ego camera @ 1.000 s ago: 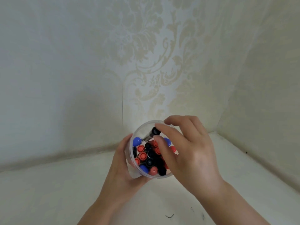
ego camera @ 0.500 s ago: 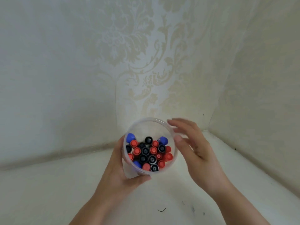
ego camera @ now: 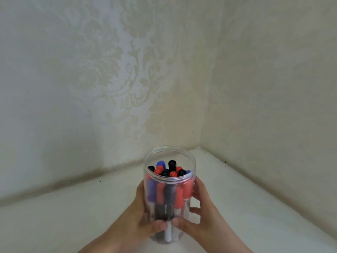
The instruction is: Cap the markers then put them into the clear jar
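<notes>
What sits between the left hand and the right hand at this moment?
In the head view, the clear jar sits between the left hand and right hand, which grip its sides. It stands upright, packed with capped markers, caps up.

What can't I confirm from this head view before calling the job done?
- Marker count: the markers overlap inside the clear jar, whose wall blurs them.
- Jar base: covered by the left hand and right hand.
- Table nearest the person: cut off by the bottom edge, so stray markers or caps could lie there.
</notes>
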The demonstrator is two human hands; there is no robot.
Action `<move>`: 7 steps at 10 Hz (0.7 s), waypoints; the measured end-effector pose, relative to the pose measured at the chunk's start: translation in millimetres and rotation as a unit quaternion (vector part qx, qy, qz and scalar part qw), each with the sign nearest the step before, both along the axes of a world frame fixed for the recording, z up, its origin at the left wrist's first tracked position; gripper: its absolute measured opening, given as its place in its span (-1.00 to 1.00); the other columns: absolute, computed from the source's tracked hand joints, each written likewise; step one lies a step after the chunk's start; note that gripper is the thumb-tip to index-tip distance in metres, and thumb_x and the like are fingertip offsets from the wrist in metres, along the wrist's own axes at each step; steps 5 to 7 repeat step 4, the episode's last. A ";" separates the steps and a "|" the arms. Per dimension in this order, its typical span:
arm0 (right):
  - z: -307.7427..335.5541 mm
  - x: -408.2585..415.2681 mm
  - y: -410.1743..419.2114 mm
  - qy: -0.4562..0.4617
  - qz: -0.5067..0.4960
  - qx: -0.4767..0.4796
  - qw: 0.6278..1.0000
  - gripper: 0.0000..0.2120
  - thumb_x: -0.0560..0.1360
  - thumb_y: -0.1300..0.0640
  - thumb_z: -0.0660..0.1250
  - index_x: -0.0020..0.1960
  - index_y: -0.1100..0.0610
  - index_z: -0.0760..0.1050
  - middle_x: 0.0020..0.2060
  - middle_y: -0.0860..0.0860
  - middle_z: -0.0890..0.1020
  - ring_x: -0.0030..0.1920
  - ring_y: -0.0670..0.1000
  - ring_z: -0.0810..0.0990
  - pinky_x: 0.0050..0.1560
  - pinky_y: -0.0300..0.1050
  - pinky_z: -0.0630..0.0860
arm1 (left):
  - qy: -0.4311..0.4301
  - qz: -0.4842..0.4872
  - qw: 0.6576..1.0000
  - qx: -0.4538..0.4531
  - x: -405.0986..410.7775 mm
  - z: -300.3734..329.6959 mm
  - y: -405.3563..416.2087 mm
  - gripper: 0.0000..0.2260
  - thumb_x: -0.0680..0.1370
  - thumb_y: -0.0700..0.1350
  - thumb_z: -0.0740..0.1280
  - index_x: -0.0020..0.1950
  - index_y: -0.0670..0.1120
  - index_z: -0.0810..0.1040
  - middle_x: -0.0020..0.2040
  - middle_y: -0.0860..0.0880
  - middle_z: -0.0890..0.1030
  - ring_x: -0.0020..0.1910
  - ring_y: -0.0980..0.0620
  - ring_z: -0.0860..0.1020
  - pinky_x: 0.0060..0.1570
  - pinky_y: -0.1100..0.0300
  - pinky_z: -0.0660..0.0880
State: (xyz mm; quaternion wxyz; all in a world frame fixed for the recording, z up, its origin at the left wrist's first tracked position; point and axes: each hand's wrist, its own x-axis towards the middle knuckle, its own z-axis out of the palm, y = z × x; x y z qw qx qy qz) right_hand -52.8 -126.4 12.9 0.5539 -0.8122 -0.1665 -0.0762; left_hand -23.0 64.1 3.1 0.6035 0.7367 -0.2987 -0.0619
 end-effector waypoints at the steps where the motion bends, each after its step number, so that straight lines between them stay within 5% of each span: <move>1: -2.6 3.0 -12.6 0.001 0.017 0.020 1.000 -0.17 0.32 0.12 0.48 0.39 -0.19 0.05 0.17 -0.46 0.39 0.27 -0.31 0.36 0.11 -0.36 0.44 | -0.012 0.012 1.000 0.005 0.6 1.4 -14.6 -0.22 0.33 -0.05 0.47 0.35 0.07 0.02 0.23 0.41 0.37 0.22 0.52 0.29 0.04 0.60 0.30; 3: -7.1 6.6 -17.9 0.015 0.024 0.037 0.999 -0.21 0.35 0.06 0.47 0.41 -0.17 0.08 0.22 -0.36 0.43 0.29 -0.23 0.38 0.16 -0.27 0.44 | 0.010 0.036 0.999 0.001 -7.0 8.8 -27.7 -0.10 0.12 0.37 0.43 0.29 0.22 0.01 0.31 0.17 0.27 0.20 0.48 0.35 0.02 0.54 0.37; 4: -5.9 1.7 -24.6 -0.003 -0.030 0.002 1.000 -0.09 0.16 -0.35 0.45 0.36 -0.29 0.04 0.27 -0.29 0.39 0.29 -0.29 0.34 0.19 -0.30 0.40 | -0.059 0.068 0.995 0.048 -6.6 9.6 -16.5 -0.14 0.14 0.47 0.33 0.29 0.27 -0.01 0.36 0.28 0.15 0.31 0.45 0.23 0.22 0.49 0.26; 7: -5.9 1.7 -24.6 -0.003 -0.030 0.002 1.000 -0.09 0.16 -0.35 0.45 0.36 -0.29 0.04 0.27 -0.29 0.39 0.29 -0.29 0.34 0.19 -0.30 0.40 | -0.059 0.068 0.995 0.048 -6.6 9.6 -16.5 -0.14 0.14 0.47 0.33 0.29 0.27 -0.01 0.36 0.28 0.15 0.31 0.45 0.23 0.22 0.49 0.26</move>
